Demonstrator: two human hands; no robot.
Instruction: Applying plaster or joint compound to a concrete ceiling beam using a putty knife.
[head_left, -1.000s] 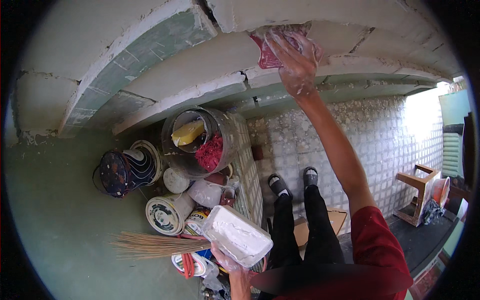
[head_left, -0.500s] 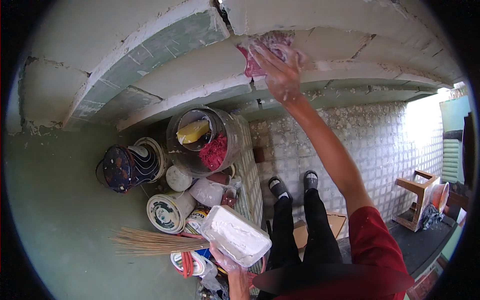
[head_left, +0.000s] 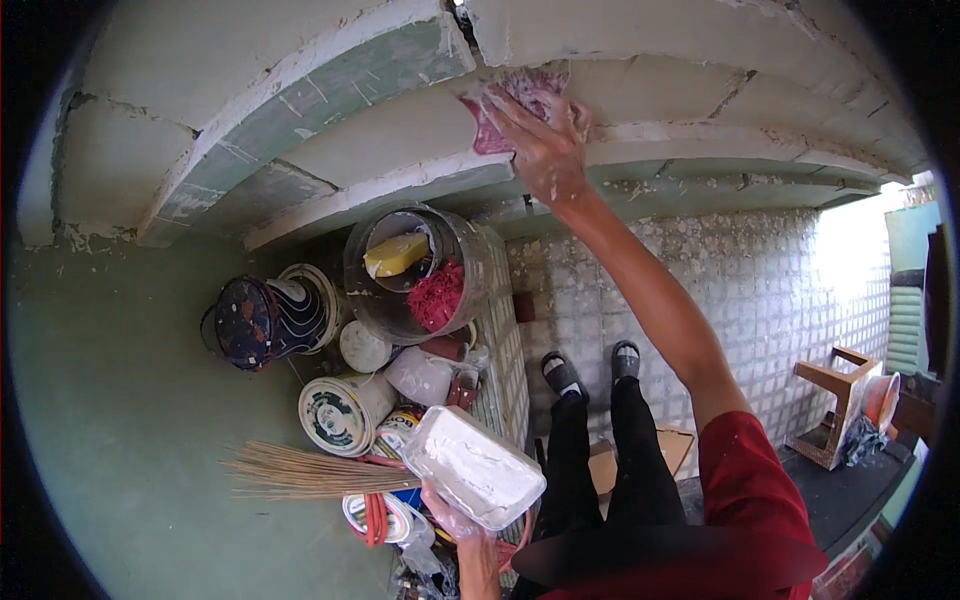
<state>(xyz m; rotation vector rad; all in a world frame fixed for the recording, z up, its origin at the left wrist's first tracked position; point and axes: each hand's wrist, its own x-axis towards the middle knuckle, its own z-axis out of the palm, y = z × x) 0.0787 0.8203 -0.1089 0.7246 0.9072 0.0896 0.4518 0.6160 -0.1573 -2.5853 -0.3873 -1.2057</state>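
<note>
My right hand (head_left: 548, 150), arm stretched far forward, presses a pinkish-red cloth (head_left: 488, 136) smeared with white paste onto a pale recessed panel (head_left: 650, 98) of the stepped structure. Its fingers lie over the cloth, and white residue coats them. Low in the picture, my left hand (head_left: 453, 518) grips the near-left side of a white rectangular tub (head_left: 411, 455). White paste (head_left: 475, 465) fills much of the tub, its surface streaked. The left fingers under the tub are hidden.
Left of the tub stand a clear bucket (head_left: 372, 320) holding a yellow sponge (head_left: 396, 255) and red scrubber (head_left: 437, 296), a dark lidded bucket (head_left: 246, 322), a paint pail (head_left: 335, 417) and a stick broom (head_left: 310, 472). A wooden stool (head_left: 835, 405) stands at right.
My right hand and the cloth have slid a little left along the panel. The left hand still holds the tub in nearly the same place. The view has shifted slightly.
</note>
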